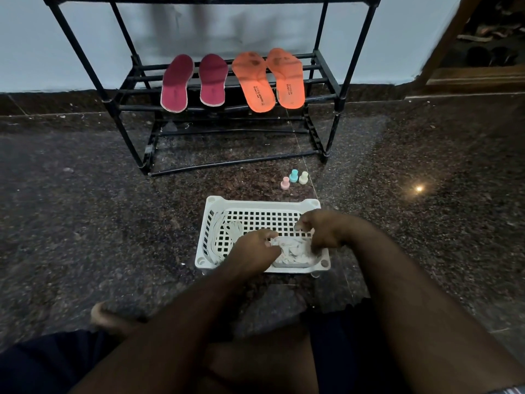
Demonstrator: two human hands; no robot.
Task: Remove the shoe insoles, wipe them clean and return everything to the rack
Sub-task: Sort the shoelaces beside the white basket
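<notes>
Reaching into the white basket (257, 203) on the floor, the left hand (251, 248) and right hand (321, 227) both pinch a soft, light, crumpled cloth (294, 250), best gathered by its bunched folds, while four insoles (271, 81) lie on the rack (326, 78).

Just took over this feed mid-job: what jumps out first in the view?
Two pairs of insoles lie on the black rack by the wall: maroon insoles on the left, orange insoles on the right. Nearer, on the dark floor, both hands, the left hand and the right hand, work at a pale cloth inside a white basket, with three small pastel bottles just beyond it.
</notes>
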